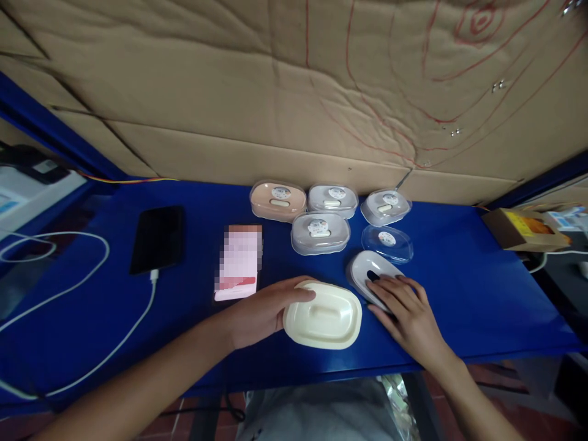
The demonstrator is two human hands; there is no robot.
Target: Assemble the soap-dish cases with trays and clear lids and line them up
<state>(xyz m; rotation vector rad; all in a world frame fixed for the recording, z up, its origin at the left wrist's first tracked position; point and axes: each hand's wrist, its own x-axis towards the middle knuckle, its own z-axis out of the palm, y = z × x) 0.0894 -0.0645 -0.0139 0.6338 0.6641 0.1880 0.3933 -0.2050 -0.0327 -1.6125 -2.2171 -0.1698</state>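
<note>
My left hand (275, 306) grips a cream oval plastic dish (324, 315) by its left end, thumb on the rim and fingers underneath. The dish is tilted so its recessed inside shows, a raised bar in the middle. My right hand (404, 312) is closed over a pale grey oval case (362, 267) with a dark slot on top; the fingers hide its right part. A clear oval plastic cover (387, 243) with a round sticker lies just behind that case.
Behind stand clear-covered cases: a peach one (278, 201) and several grey ones (320, 233). A lit phone (239, 263) and a dark tablet (157, 239) with a white cable lie left on the blue table (193, 361). Cardboard (206, 92) lines the back; an open carton (519, 229) is at right.
</note>
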